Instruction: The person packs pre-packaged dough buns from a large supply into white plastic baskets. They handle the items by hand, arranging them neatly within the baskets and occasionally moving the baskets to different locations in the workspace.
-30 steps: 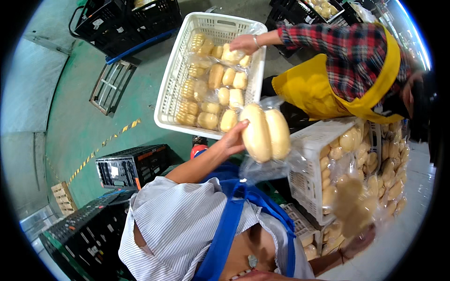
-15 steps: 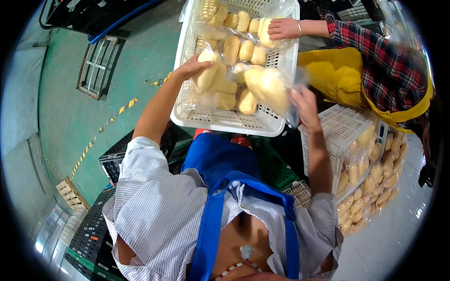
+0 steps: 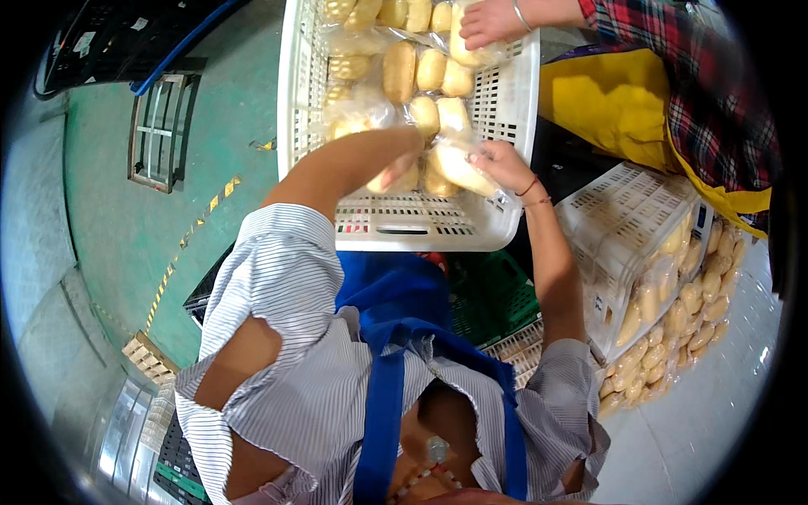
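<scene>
A white plastic crate (image 3: 523, 109) in front of me holds several clear bags of pale bread rolls (image 3: 399, 71). My right hand (image 3: 505, 167) pinches a bag of bread rolls (image 3: 461, 168) at the crate's near right corner; the bag lies tilted among the others. My left hand (image 3: 400, 162) reaches down into the near part of the crate, beside that bag. Its fingers are blurred and partly hidden by the wrist, so its grip does not show. At the far right of the crate, another person's hand (image 3: 492, 23) rests on a bagged roll.
To the right, a tipped white crate (image 3: 627, 227) stands by a heap of bagged rolls (image 3: 673, 328) on the pale floor. The other person's yellow apron (image 3: 610, 105) adjoins my crate. Green crates (image 3: 492, 295) sit below. A metal frame (image 3: 160, 130) lies on the green floor at left.
My right hand has lowered its bag of rolls from above into the crate's near right corner. My left hand has let go of its bag and moved right and nearer. The crate appears closer.
</scene>
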Motion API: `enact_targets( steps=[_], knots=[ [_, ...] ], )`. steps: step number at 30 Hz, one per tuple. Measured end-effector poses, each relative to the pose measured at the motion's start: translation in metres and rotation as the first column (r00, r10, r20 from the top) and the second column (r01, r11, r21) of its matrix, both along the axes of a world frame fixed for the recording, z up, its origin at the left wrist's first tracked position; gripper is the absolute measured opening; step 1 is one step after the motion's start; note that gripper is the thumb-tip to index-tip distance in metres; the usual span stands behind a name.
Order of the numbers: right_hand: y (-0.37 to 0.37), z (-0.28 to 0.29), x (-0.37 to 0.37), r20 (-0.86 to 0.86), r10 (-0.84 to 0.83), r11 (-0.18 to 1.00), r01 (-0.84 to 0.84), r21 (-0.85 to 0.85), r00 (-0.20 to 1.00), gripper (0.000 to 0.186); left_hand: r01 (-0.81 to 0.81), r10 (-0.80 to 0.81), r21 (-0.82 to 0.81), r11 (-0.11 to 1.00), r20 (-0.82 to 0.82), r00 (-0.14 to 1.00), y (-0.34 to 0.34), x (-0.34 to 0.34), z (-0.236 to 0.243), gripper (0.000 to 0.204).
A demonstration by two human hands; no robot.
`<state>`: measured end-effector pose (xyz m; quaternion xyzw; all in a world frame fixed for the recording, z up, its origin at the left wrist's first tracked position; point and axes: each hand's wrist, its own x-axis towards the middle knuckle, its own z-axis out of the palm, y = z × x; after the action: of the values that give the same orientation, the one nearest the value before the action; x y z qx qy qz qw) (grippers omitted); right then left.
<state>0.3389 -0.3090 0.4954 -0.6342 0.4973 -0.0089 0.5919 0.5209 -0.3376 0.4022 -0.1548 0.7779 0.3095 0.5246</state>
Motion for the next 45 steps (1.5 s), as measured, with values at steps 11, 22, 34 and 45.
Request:
enact_targets(
  steps=[11,22,34,45],
  knots=[
    [-0.046,-0.126,0.062,0.186,0.363,0.696,-0.399,0.598,0.913,0.021,0.093,-0.134,-0.207,0.974,-0.194,0.972,0.061,0.042,-0.047,0.056],
    [0.005,-0.154,0.041,-0.323,-0.44,0.662,0.059,-0.747,0.838,0.055,-0.376,0.127,-0.483,0.791,-0.471,0.873,0.112,0.081,-0.043,0.04],
    [0.059,-0.138,0.061,-0.279,-0.029,0.849,-0.124,-0.514,0.96,0.064,-0.791,0.583,-0.194,0.581,-0.579,0.57,0.108,0.104,-0.03,0.052],
    [0.076,-0.165,0.093,-0.272,-0.32,0.806,0.111,-0.581,0.908,0.054,-0.818,0.439,-0.136,0.559,-0.788,0.432,0.141,0.067,-0.029,0.068]
  ],
)
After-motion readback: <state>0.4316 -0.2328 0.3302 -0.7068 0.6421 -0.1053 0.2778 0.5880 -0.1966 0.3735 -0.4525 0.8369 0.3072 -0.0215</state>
